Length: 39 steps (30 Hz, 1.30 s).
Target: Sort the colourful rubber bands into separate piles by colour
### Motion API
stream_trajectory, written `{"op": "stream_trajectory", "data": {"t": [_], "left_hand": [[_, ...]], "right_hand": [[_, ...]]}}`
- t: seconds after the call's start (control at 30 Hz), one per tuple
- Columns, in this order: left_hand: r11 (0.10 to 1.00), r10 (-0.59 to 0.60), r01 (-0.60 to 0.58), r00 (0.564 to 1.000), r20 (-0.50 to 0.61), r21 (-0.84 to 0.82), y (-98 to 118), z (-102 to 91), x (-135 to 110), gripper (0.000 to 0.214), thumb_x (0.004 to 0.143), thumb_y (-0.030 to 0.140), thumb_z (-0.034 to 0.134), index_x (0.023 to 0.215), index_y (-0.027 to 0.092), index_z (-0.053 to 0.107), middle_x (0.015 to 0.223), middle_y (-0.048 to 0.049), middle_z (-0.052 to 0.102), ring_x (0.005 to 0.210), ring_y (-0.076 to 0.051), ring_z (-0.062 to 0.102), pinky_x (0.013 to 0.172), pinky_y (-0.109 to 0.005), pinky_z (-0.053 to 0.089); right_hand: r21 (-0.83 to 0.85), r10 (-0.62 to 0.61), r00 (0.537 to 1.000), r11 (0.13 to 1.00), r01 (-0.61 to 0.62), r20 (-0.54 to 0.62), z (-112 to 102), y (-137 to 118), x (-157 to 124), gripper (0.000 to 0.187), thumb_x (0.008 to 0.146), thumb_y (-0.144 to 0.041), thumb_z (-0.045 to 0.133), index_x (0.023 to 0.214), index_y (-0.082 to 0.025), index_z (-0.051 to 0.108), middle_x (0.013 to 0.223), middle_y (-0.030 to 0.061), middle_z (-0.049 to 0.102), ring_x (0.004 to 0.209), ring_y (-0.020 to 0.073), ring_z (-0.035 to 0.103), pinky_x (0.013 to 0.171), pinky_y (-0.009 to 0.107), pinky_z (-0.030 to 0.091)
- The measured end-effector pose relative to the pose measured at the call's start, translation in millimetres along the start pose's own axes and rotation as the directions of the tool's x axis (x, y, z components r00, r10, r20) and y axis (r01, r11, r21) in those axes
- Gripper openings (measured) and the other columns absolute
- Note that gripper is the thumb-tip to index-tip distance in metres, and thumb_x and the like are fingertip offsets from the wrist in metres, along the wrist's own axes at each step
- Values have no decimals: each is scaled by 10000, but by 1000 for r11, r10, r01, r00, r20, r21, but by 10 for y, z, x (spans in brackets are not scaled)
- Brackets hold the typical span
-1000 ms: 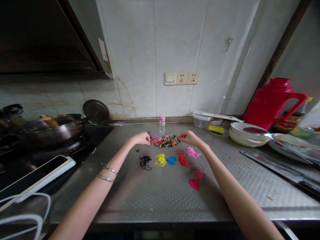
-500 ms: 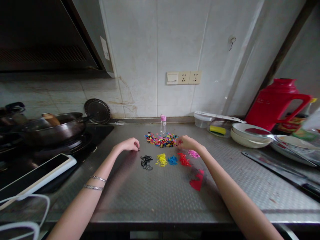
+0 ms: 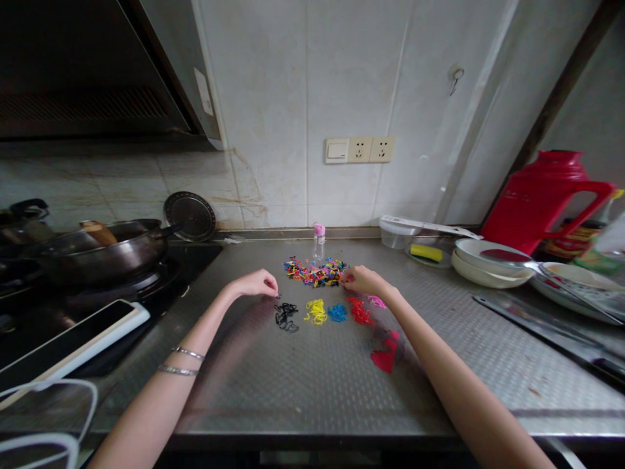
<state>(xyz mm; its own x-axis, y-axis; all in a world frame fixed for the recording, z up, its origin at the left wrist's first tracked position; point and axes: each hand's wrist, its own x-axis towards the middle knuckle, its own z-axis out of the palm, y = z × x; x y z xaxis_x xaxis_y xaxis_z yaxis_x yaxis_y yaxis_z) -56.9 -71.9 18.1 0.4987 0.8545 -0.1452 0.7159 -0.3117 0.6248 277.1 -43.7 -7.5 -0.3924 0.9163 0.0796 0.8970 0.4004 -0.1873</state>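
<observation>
My left hand [image 3: 260, 284] pinches a small black rubber band [image 3: 278, 296] just above the pile of black rubber bands [image 3: 286, 317]. At the right end of the mixed pile of colored rubber bands [image 3: 315, 272], my right hand [image 3: 362, 280] has its fingertips pressed together; what is between them is hidden. In front of it are sorted heaps of yellow bands [image 3: 316, 312], blue bands [image 3: 337, 312], red bands [image 3: 360, 311] and pink bands [image 3: 376, 301]. Behind the mixed pile stands a clear bottle with a pink cap [image 3: 319, 242].
A red torn piece [image 3: 385, 352] lies on the metal counter [image 3: 273, 397]. To the right are a knife [image 3: 541, 329], stacked bowls [image 3: 488, 270], a yellow sponge [image 3: 426, 253] and a red thermos [image 3: 537, 202]. A pan [image 3: 112, 251] sits on the stove at left, near a white device [image 3: 83, 348].
My left hand has moved slightly right, bringing the black band closer to the black pile. My right hand stays at the mixed pile's edge with only a small shift.
</observation>
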Motion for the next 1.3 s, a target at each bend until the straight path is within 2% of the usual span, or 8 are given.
{"op": "stream_trajectory", "data": {"t": [0.17, 0.4, 0.63, 0.73, 0.83, 1.0, 1.13, 1.3], "left_hand": [[999, 1, 4, 995, 100, -48, 100, 53, -22, 288, 596, 359, 633, 785, 148, 687, 638, -10, 619, 515, -83, 441, 476, -188, 287], [987, -82, 64, 990, -115, -149, 111, 67, 17, 381, 649, 433, 583, 862, 128, 663, 594, 1, 548, 424, -52, 319, 386, -185, 189], [988, 34, -73, 964, -265, -139, 103, 232, 388, 244, 649, 316, 583, 731, 101, 664, 678, -41, 631, 597, -110, 508, 583, -217, 385], [991, 54, -87, 957, -285, -103, 136, 294, 518, 238, 660, 294, 567, 742, 94, 669, 723, -58, 654, 653, -135, 546, 652, -241, 404], [993, 76, -98, 953, -294, -61, 201, 328, 599, 235, 670, 279, 554, 738, 90, 676, 724, -65, 660, 658, -146, 556, 651, -247, 406], [994, 87, -102, 942, -325, -29, 294, 378, 730, 220, 668, 263, 553, 711, 92, 684, 698, -68, 661, 663, -155, 562, 648, -250, 408], [997, 72, -82, 931, -359, -14, 294, 469, 824, 216, 661, 270, 565, 704, 92, 680, 686, -66, 656, 639, -146, 557, 625, -243, 400], [996, 79, -62, 924, -375, 57, 298, 594, 834, 288, 644, 382, 601, 676, 103, 663, 590, -38, 609, 551, -126, 509, 539, -232, 351]], "right_hand": [[-2, 2, 1000, 1000, -2, -21, -3, -10, -5, 188, 728, -303, 507, 816, -229, 655, 775, 22, 647, 683, 129, 572, 514, 186, 304], [65, -20, 999, 998, 22, -37, -35, 25, -4, 169, 713, -252, 513, 766, -197, 664, 723, 16, 643, 644, 111, 558, 520, 172, 319], [164, 50, 998, 986, -42, -45, -264, 286, -43, 166, 654, -206, 523, 707, -141, 666, 664, 28, 644, 608, 112, 550, 511, 167, 349], [220, 92, 995, 971, -96, 28, -368, 422, -103, 162, 628, -186, 513, 656, -118, 657, 589, 23, 619, 527, 99, 525, 467, 171, 347], [285, 119, 978, 944, -165, 173, -424, 519, -178, 164, 620, -198, 513, 637, -116, 653, 541, 23, 600, 465, 86, 501, 431, 172, 352], [284, 199, 924, 912, -297, 327, -432, 604, -250, 151, 612, -242, 575, 662, -127, 660, 638, 57, 643, 534, 101, 551, 444, 173, 403], [262, 240, 940, 917, -302, 244, -397, 607, -202, 189, 663, -279, 561, 697, -118, 653, 637, 69, 644, 516, 103, 556, 440, 179, 407], [208, 191, 979, 957, -202, 74, -371, 528, -124, 178, 683, -235, 521, 693, -114, 651, 595, 53, 631, 482, 98, 538, 454, 182, 391]]}}
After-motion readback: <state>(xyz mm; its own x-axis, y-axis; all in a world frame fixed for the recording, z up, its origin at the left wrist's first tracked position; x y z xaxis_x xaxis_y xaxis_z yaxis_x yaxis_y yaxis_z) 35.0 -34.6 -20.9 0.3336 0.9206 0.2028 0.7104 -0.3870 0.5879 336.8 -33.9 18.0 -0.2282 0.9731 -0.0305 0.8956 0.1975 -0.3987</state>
